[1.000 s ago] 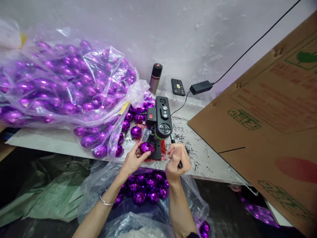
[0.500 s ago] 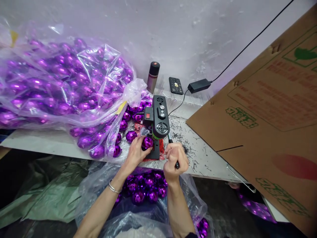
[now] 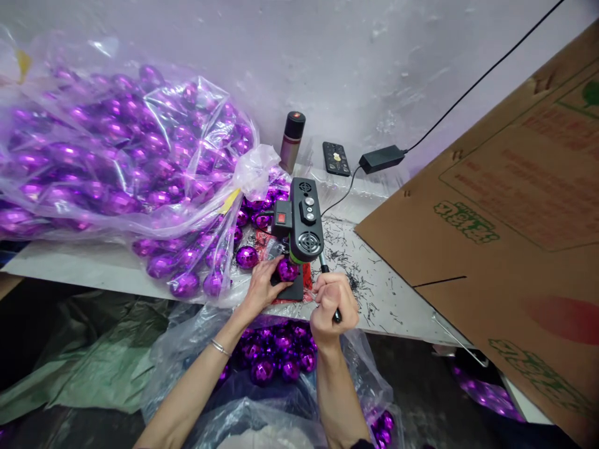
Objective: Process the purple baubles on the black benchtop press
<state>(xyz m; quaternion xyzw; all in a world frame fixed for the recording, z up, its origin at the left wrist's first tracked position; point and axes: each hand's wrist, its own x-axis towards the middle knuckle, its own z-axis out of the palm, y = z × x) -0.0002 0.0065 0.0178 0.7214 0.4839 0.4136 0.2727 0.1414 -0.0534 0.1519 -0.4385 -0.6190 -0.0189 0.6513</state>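
My left hand [image 3: 263,282] pinches a shiny purple faceted bauble [image 3: 287,270] between thumb and fingers, under the front end of a small black bench machine [image 3: 307,218]. A red switch [image 3: 281,217] sits on the machine's left side. My right hand [image 3: 334,307] is wrapped round the black grip of a lever [image 3: 336,316] at the machine's right. Below the bauble lies the machine's black base plate [image 3: 296,291], on a red sheet [image 3: 307,275]. Another loose bauble [image 3: 247,257] rests just left of the machine.
A clear bag of purple baubles [image 3: 116,156] fills the bench's left. More baubles [image 3: 271,355] lie in plastic in front of me. Behind stand a flask [image 3: 292,143], a phone [image 3: 336,158] and a power adapter [image 3: 382,159]. A cardboard box [image 3: 496,237] leans at right; short black bits litter the bench.
The bauble in my left hand has shifted slightly right, closer under the machine's head. My right hand stays closed on the lever. The view has moved a little.
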